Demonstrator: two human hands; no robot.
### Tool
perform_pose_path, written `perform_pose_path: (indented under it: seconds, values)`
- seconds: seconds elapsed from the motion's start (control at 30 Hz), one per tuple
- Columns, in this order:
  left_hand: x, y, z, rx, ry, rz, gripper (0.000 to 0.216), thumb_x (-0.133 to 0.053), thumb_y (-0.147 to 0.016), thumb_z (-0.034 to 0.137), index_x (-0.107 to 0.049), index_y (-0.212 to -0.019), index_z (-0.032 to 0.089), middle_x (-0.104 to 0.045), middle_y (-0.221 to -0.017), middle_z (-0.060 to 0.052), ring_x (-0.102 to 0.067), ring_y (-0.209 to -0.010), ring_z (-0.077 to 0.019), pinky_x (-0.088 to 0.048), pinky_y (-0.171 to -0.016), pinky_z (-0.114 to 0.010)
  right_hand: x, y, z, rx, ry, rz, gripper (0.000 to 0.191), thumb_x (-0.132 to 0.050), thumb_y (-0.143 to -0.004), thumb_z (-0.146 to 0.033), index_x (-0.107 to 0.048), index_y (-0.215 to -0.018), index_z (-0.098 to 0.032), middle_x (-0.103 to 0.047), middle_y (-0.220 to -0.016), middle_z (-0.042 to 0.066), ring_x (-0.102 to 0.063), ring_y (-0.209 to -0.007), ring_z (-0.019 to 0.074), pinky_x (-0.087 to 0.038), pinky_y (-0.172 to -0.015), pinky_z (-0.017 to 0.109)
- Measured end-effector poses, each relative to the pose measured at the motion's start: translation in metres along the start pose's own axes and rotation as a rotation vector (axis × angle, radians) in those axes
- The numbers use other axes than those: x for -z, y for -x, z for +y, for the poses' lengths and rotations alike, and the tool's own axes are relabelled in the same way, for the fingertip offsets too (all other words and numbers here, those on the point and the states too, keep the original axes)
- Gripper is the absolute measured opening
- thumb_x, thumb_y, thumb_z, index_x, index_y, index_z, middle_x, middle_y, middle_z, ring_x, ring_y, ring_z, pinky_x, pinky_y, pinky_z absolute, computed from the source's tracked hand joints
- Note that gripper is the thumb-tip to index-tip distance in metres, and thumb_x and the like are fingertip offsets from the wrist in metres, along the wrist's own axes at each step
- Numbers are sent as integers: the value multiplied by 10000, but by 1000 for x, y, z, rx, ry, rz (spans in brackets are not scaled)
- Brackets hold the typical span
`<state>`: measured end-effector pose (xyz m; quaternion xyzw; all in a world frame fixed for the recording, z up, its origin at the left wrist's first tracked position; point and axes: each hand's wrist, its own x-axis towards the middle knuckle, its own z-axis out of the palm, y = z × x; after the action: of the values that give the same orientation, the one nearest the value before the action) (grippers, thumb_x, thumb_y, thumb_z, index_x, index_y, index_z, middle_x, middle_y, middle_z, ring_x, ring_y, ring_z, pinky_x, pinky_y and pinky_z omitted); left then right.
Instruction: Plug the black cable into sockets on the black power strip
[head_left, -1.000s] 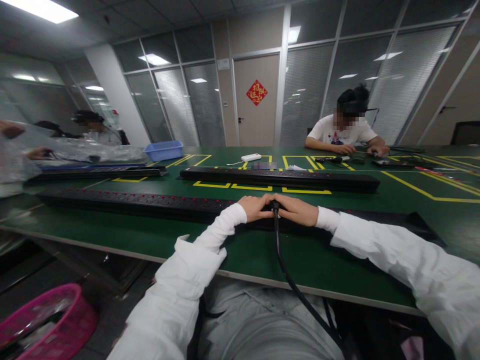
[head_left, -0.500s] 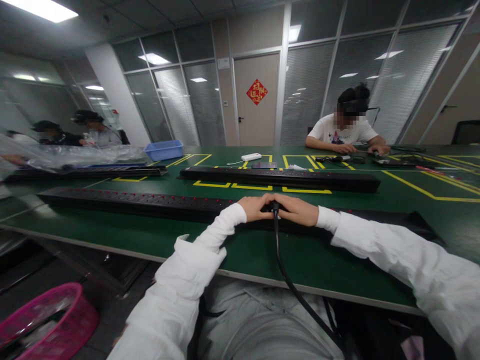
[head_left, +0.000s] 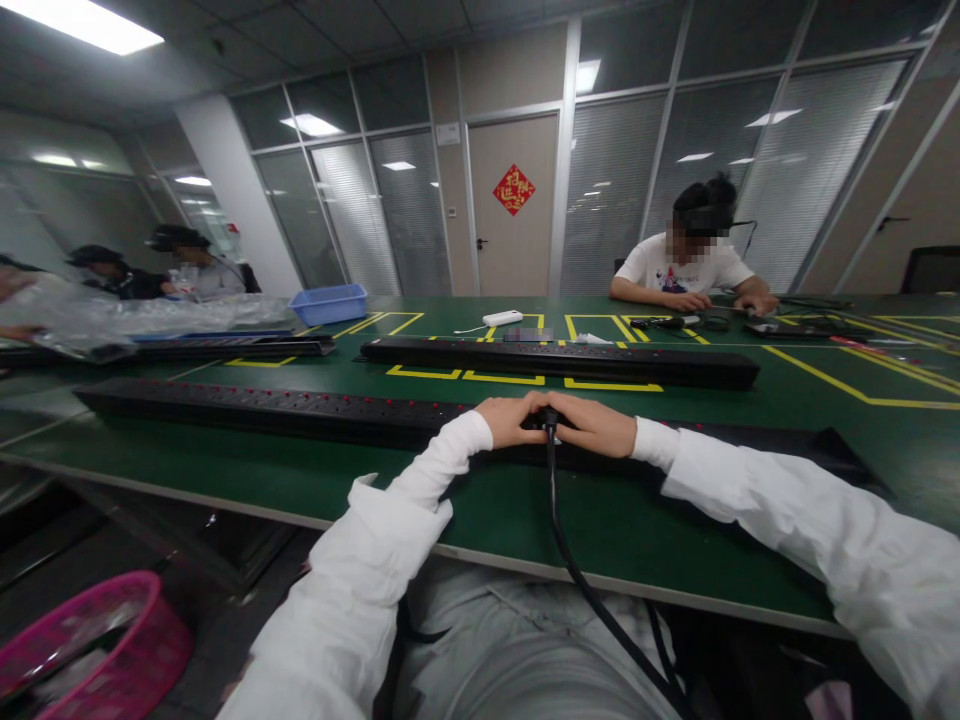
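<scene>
A long black power strip (head_left: pixel 300 412) with red dots along its top lies across the green table in front of me. Over its middle, my left hand (head_left: pixel 514 420) and my right hand (head_left: pixel 596 424) meet, fingers closed around a black plug (head_left: pixel 550 418). From the plug a thick black cable (head_left: pixel 556 510) runs down over the table edge toward my lap. My hands cover the spot where plug and strip come together, so I cannot tell how far in the plug sits.
A second black power strip (head_left: pixel 562 361) lies beyond. Farther off are a white power bank (head_left: pixel 502 319), a blue basket (head_left: pixel 328 303) and clear plastic wrap (head_left: pixel 187 318). A person (head_left: pixel 690 255) works across the table. A pink basket (head_left: pixel 97 650) stands at lower left.
My hands keep their grip on the plug, almost unmoved. At far left, the clear plastic and a co-worker's arm have shifted. The view has tilted up very slightly.
</scene>
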<state>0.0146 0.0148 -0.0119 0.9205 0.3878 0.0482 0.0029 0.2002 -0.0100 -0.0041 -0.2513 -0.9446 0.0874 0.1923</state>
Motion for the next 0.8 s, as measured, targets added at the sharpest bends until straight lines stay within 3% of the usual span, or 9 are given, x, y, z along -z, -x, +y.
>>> perform_pose_path:
  seconds: [0.6,0.8]
  values:
    - [-3,-2,-1,20,-54,23,721,-308,-670,693,-229,-1225,239,-572,-1026,-78,-551,-896,-288,-410,-700,-357,-2,1,1,-85,45,-1,349,-392,-812,-271,-341,-1143,-174,-503,-1021,82,-492,-891,190,-387,-770,326]
    - [-3,-3,-2,35,-43,0,721,-285,-662,712,-279,-1200,232,-580,-1006,-75,-556,-885,-278,-408,-705,-350,-1,1,-1,-99,37,3,348,-399,-808,-268,-347,-1139,-171,-507,-1024,84,-495,-890,188,-389,-764,318]
